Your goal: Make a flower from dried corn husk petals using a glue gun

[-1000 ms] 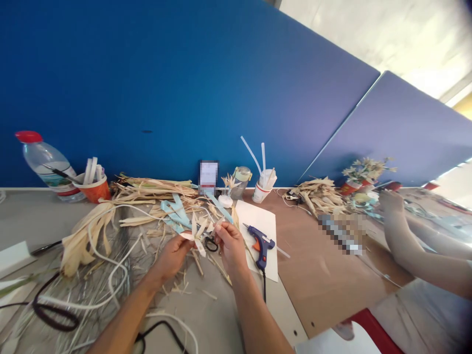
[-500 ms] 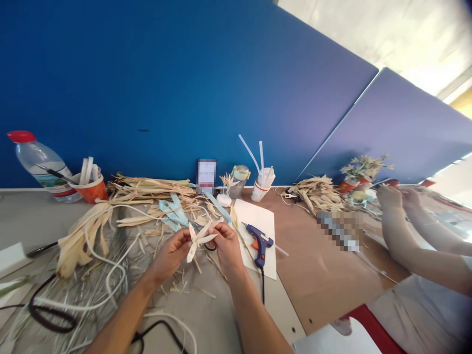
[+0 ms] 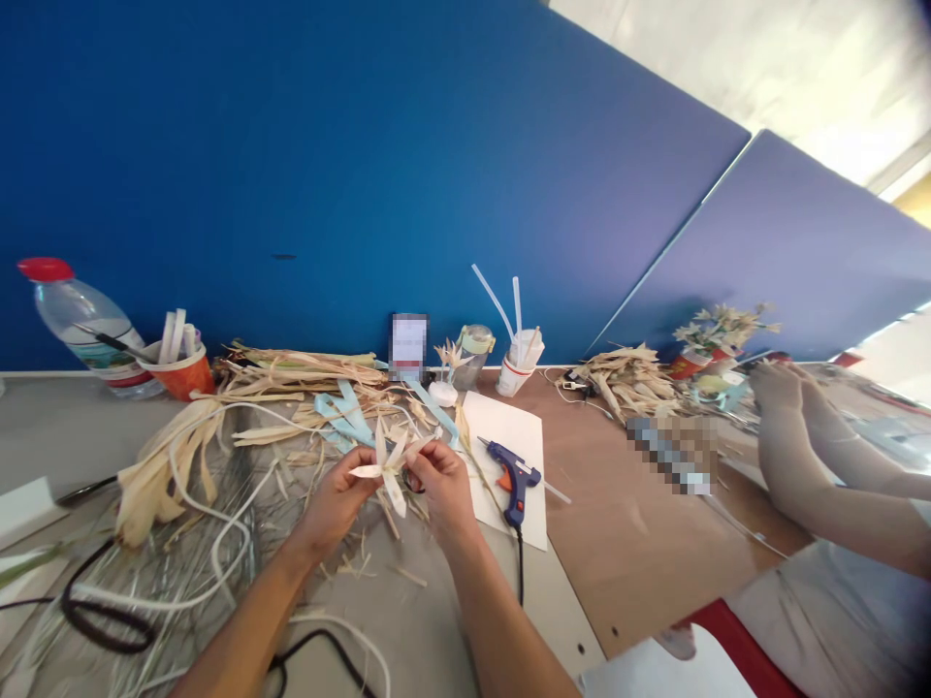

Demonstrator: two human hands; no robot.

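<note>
Between my two hands is a pale corn-husk flower with several narrow pointed petals spread outward. My left hand is closed at its left side, fingertips hidden behind a petal. Thumb and fingers of my right hand pinch it near the centre and at a right-hand petal. To the right of my right hand, a blue glue gun with an orange trigger lies on white paper. Light blue ribbon and dried corn husks lie beyond my hands.
Left are a red-capped bottle, an orange cup and looping white cable over thin wires. At the back stand a phone, a jar and a cup of glue sticks. A co-worker's arms reach in from the right.
The husk flower has turned between my fingers, so its petals point in different directions. Both hands stay in nearly the same place. The co-worker's hands have shifted slightly.
</note>
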